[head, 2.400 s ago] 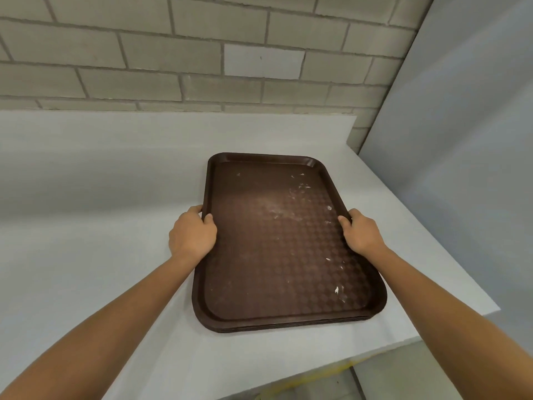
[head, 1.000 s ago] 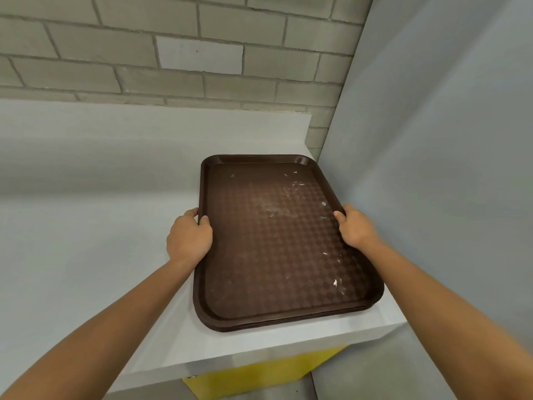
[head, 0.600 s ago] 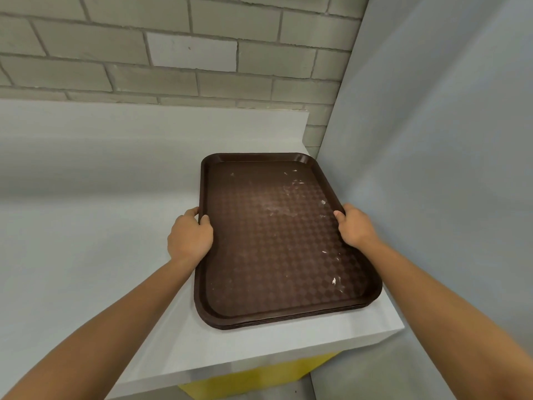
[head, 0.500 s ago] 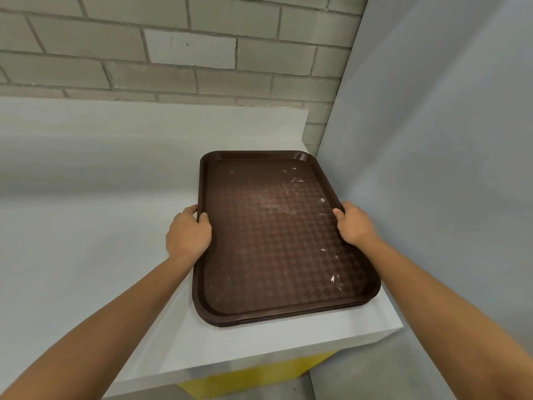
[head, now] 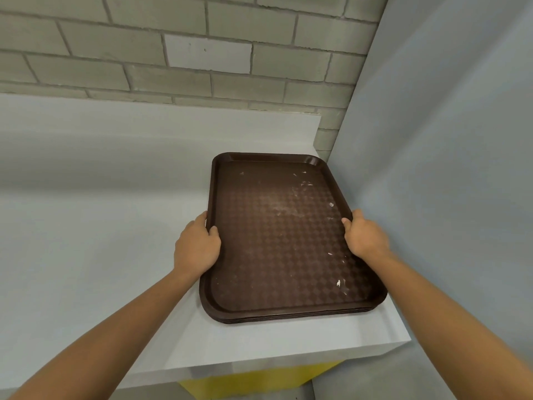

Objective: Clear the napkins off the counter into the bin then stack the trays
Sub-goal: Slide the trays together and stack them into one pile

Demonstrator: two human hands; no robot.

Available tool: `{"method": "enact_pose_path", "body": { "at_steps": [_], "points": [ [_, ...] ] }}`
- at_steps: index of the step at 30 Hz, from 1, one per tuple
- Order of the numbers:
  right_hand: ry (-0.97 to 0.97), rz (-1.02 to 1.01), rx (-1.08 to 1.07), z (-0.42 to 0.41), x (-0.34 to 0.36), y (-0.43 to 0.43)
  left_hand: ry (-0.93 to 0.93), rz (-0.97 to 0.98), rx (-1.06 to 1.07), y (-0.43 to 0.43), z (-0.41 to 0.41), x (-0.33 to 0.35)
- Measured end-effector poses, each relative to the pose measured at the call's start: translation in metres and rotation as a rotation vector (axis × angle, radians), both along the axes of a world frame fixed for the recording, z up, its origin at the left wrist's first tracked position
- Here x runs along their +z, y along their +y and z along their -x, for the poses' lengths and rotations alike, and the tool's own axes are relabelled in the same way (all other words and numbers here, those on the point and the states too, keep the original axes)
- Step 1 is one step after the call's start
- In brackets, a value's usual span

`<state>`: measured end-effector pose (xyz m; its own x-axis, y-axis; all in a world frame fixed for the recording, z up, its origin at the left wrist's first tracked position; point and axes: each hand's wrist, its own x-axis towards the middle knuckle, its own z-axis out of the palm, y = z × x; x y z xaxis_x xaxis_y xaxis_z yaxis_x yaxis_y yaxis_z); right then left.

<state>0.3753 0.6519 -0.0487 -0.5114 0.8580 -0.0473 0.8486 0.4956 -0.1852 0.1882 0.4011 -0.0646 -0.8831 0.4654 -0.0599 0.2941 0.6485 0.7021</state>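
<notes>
I see the left hand (head: 197, 249) curled round the left rim and the right hand (head: 364, 239) curled round the right rim of a stack of brown trays (head: 259, 261), lying flat at the white counter's (head: 86, 255) right end beside a grey wall panel (head: 447, 168), pale crumbs (head: 338, 282) on top

Trays (head: 282, 255): one stack, roughly four rims showing
Hands: two, left hand (head: 196, 249) and right hand (head: 365, 239)
Counter (head: 86, 226): one
</notes>
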Motion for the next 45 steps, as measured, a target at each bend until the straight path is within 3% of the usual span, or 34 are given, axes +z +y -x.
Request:
{"method": "enact_pose_path", "body": {
  "at_steps": [24, 45],
  "points": [
    [-0.005, -0.002, -0.003, 0.052, 0.004, 0.048, 0.024, -0.016, 0.029, 0.053, 0.047, 0.0],
    [-0.037, -0.037, -0.011, 0.046, 0.0, 0.041, 0.021, 0.003, 0.017, 0.054, 0.046, 0.001]
  ]
}}
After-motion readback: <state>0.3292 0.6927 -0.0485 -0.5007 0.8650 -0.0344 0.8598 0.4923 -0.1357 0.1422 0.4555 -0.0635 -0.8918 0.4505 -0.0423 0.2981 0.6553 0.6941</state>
